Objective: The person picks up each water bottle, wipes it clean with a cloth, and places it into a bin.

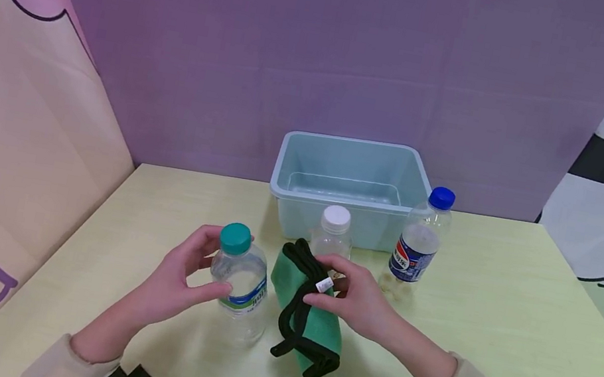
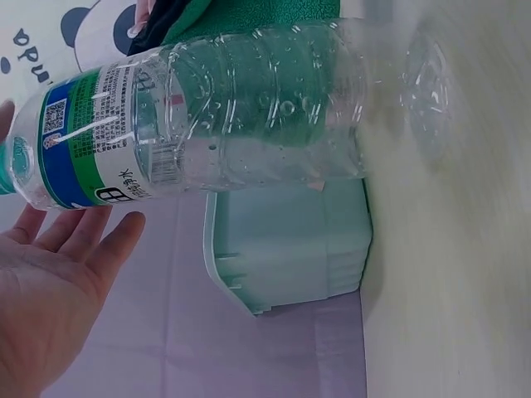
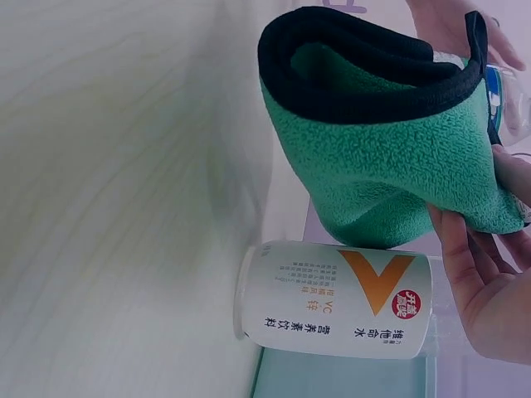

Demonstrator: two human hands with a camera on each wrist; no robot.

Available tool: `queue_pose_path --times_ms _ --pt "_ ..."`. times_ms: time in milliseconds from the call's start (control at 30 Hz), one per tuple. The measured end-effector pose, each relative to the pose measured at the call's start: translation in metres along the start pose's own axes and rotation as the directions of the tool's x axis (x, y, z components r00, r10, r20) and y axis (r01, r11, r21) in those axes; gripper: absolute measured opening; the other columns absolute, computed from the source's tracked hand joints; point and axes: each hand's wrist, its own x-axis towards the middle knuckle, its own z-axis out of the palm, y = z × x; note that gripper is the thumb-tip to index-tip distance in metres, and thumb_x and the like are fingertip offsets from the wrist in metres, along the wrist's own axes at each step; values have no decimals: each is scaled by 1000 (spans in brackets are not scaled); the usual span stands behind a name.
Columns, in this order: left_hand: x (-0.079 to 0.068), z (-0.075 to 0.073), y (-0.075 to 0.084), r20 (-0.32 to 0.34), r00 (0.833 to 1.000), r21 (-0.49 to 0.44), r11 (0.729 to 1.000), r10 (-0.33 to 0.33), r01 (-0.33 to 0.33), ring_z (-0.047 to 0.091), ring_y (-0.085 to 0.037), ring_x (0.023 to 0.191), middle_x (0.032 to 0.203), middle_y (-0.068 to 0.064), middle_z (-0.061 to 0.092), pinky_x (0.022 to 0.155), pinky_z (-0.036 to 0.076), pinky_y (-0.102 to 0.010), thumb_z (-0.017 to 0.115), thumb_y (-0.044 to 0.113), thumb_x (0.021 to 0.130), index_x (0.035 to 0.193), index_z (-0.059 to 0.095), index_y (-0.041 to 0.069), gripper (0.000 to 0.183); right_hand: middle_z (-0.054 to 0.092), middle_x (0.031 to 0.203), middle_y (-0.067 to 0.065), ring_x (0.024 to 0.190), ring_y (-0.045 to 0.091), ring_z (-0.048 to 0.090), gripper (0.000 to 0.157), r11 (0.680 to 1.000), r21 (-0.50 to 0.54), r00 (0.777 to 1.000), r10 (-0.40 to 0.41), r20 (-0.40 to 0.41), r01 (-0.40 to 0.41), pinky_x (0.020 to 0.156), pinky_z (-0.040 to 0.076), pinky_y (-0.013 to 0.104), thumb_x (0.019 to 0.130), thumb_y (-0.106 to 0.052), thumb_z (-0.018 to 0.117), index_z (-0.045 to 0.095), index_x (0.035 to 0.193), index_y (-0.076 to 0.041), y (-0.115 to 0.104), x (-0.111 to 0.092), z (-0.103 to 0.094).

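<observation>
Left hand (image 1: 183, 275): thumb and fingers curved around the upper body of the teal-capped bottle (image 1: 243, 282), near upright. Right hand (image 1: 358, 299): pinching the folded green cloth (image 1: 322, 330). Governing relation, as I judge it from here: cloth at the bottle's three o'clock, just beside, long axis eleven to five, right hand nearer. Beyond, across the pale table (image 1: 497, 317): white-capped bottle (image 1: 332, 238), one o'clock; blue-capped bottle (image 1: 413, 259), two; blue bin (image 1: 297, 215), one; purple backdrop (image 1: 302, 47), twelve.

Left hand (image 2: 56, 290) holding a clear ridged bottle (image 2: 257, 108), blue, green and white label (image 2: 87, 137) (QR code (image 2: 55, 116) included), green cloth (image 2: 265, 12) behind, pale bin (image 2: 286, 253) beyond, light tabletop (image 2: 452, 274).
</observation>
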Motion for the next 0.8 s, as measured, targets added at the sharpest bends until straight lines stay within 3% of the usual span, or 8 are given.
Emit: queue_pose_path --times_ms 133,333,533,800 --pt "-1 -2 0 22 998 -51 997 58 -57 51 -18 124 138 -6 54 91 48 -33 63 -12 86 134 42 0 53 63 112 15 74 17 66 50 1000 4 1000 5 1 -5 67 55 28 85 -7 75 55 129 2 0 0 -1" --pt "-1 -2 2 -15 1000 17 1000 -1 2 50 -14 122 130 3 56 89 49 -31 71 -6 83 134 47 4 56 63 111 15 73 17 65 49 1000 1 1000 -2 -4 2 65 54 27 84 -7 76 55 129 2 -1 -1 -1" --pt "-2 -1 2 -36 999 87 996 -18 22 48 -13 118 125 3 54 88 50 -31 75 -7 79 131 52 3 58 64 111 14 73 16 65 49 1000 4 1000 -9 -1 9 64 54 27 84 -7 76 55 128 3 0 -1 -2" --pt "-4 -2 2 25 1000 95 995 -3 1 48 -14 122 136 1 53 90 50 -37 69 -6 83 141 46 7 64 64 109 13 75 16 67 48 1000 -2 1000 -28 -3 28 63 54 27 84 -6 76 56 127 2 1 -1 -3"
